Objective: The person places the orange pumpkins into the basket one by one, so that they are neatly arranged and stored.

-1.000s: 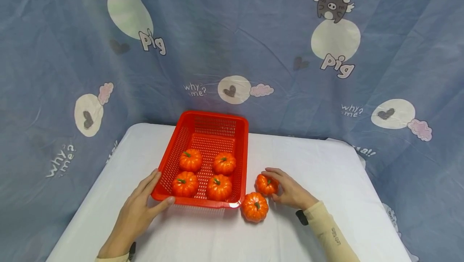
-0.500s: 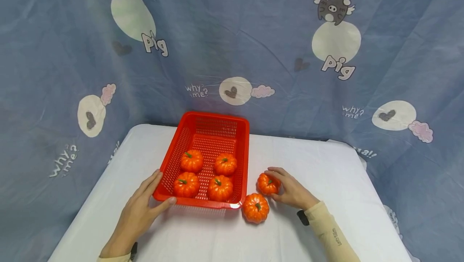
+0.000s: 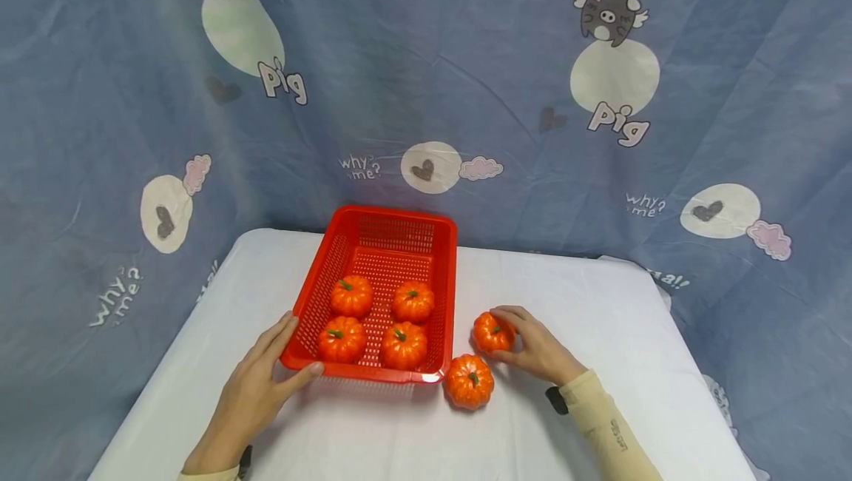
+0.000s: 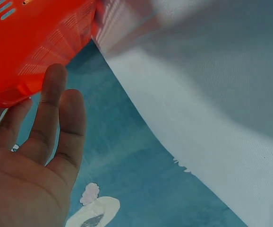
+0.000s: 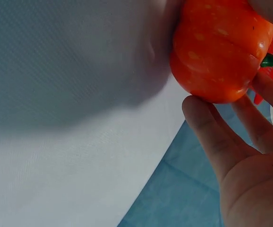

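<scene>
My left hand (image 3: 253, 385) rests at the near left corner of a red plastic basket (image 3: 455, 274), thumb at the front rim and fingers along the left side. In the left wrist view the fingers (image 4: 72, 113) are mostly straight beside the basket wall (image 4: 28, 42). To the right of the basket, my right hand (image 3: 538, 348) holds a small orange pumpkin (image 3: 489, 331) between thumb and fingers. The right wrist view shows this pumpkin (image 5: 217, 52) with its green stem toward the fingers. Another pumpkin (image 3: 469, 383) lies near the basket's front right corner.
Several orange pumpkins, one of them at the front left (image 3: 342, 340), sit in the basket's near half. White cloth covers the table (image 3: 393, 436). Behind it hangs a blue curtain (image 3: 373, 81) printed with pigs.
The pumpkin in my right hand has shifted slightly away from the one lying in front of it, and the thumb has closed in on it. My left hand stays at the basket corner.
</scene>
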`<state>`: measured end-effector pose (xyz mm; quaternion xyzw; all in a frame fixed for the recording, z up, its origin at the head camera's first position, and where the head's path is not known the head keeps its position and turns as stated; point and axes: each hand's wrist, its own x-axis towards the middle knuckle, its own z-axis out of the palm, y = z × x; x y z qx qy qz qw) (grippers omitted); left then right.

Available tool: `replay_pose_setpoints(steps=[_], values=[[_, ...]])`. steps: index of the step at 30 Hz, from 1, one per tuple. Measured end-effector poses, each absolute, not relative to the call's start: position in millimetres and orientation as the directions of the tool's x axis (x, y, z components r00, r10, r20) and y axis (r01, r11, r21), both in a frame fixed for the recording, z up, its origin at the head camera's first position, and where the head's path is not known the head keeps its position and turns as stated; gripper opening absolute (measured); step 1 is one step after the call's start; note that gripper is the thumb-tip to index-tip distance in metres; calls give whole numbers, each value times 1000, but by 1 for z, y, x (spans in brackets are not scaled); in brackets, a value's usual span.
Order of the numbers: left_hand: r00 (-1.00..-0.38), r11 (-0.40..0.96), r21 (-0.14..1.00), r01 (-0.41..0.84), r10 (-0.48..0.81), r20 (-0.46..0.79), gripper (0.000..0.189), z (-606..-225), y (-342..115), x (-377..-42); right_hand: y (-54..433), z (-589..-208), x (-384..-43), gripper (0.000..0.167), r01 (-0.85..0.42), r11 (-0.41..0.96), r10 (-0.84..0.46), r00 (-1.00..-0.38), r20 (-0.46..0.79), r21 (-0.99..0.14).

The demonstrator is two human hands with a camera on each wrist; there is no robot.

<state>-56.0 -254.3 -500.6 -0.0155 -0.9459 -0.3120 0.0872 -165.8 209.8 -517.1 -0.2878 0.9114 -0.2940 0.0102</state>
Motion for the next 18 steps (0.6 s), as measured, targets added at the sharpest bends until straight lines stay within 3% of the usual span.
replay_pose_setpoints(steps=[7,18], values=[[-986,805,588,80,-22,164,100,-499,-255,-56,211,-517,-167,71,-518,651,-511,-840,185,-555],[-985,809,583,79,-25,168,101,-499,-255,-56,205,-514,-173,72,-574,631,-454,-819,351,-523]])
